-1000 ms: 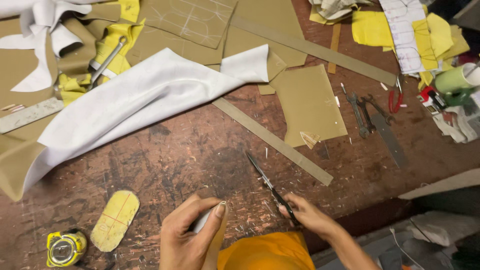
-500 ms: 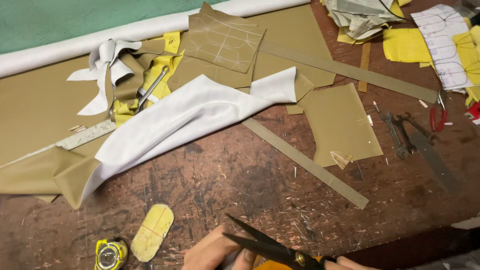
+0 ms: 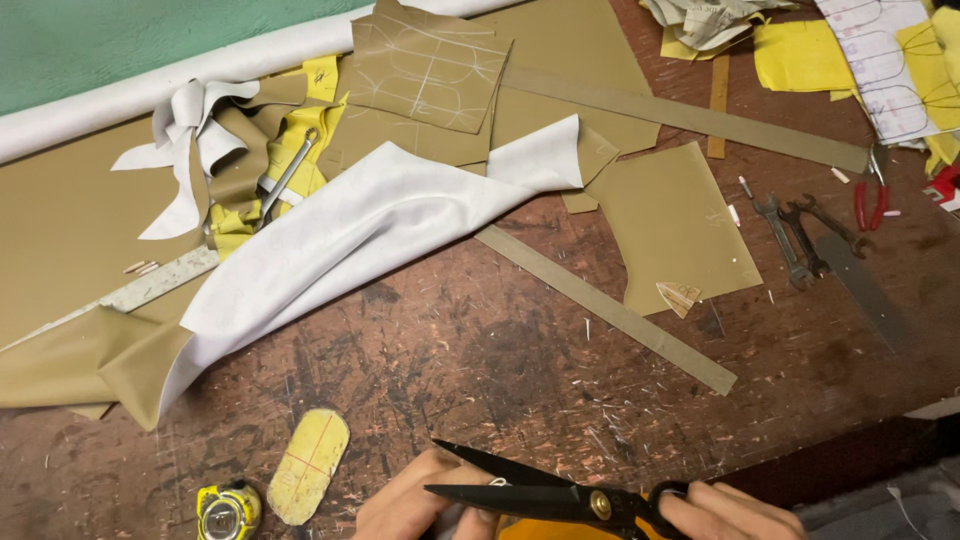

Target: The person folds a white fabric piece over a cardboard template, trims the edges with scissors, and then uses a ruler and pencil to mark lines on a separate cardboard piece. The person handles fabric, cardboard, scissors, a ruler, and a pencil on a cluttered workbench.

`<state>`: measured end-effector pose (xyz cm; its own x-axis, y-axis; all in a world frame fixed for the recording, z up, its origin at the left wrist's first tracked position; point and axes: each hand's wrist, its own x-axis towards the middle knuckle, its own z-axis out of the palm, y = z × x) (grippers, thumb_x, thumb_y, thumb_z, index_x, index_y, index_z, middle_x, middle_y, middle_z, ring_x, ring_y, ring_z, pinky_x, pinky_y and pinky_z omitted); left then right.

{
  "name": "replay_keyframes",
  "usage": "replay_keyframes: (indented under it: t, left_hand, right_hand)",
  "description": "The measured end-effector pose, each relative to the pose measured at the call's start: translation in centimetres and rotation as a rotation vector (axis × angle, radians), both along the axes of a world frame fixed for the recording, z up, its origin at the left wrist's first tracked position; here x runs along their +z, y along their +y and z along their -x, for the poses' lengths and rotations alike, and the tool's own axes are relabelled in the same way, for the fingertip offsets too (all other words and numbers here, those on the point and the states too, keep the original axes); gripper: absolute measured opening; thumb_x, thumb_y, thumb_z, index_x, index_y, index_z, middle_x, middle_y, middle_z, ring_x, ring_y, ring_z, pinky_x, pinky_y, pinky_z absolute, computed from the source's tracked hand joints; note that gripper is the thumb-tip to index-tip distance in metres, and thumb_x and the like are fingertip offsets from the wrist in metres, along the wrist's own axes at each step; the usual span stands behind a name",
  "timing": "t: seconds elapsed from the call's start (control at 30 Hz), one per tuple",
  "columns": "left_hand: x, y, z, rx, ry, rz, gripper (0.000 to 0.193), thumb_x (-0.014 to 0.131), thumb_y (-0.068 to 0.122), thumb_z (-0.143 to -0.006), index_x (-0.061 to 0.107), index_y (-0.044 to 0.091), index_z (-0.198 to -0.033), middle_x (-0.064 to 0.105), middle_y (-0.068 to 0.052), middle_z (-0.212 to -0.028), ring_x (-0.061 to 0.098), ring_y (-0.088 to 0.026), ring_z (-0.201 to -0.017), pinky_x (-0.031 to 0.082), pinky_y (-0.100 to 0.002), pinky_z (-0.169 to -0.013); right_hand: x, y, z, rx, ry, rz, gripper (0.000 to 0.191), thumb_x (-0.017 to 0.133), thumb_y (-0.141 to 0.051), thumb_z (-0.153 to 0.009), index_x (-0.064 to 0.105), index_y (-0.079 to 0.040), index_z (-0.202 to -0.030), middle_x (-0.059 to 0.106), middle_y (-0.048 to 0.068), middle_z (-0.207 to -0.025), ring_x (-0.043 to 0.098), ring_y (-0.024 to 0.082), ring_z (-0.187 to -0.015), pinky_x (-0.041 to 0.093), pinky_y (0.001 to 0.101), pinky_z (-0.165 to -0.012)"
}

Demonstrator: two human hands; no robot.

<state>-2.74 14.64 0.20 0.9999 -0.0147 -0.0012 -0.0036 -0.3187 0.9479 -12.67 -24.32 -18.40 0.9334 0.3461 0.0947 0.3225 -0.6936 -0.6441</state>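
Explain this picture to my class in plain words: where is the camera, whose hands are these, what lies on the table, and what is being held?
There is no machine here. The camera sits on a person's head and looks down at their own bare hands at the bottom edge. The right hand holds large black scissors with the blades open. The left hand rests by the blade tips, pinching something small and pale that is too hidden to name. On the worn wooden table lie a white sheet, tan sheets, a long tan strip, a yellow oval pattern piece, a yellow tape measure, two wrenches and red-handled pliers.
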Motion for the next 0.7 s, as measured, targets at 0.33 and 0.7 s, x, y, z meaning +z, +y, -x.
replay_keyframes:
  t: [0.33, 0.7]
  left_hand:
    - [1.4, 0.4, -0.2, -0.068, -0.060, 0.071, 0.008, 0.077, 0.007, -0.079, 0.082, 0.003, -0.086, 0.079, -0.008, -0.076, 0.079, -0.013, -0.067, 0.059, -0.026, -0.059]
    - [-1.6, 1.0, -0.1, 0.005, -0.161, -0.022, 0.013, 0.080, 0.012, -0.076, 0.082, 0.004, -0.085, 0.074, -0.005, -0.064, 0.069, -0.008, -0.054, 0.049, -0.024, -0.045]
  right_hand:
    - [0.8, 1.4, 0.1, 0.036, -0.227, 0.069, 0.033, 0.073, -0.030, -0.082, 0.076, -0.007, -0.105, 0.082, 0.010, -0.088, 0.080, 0.024, -0.084, 0.063, 0.0426, -0.083]
    - [2.4, 1.6, -1.6, -0.032, 0.135, -0.329, 0.055, 0.081, -0.019, -0.083, 0.066, -0.002, -0.133, 0.082, 0.014, -0.108, 0.081, 0.018, -0.092, 0.060, 0.0387, -0.084]
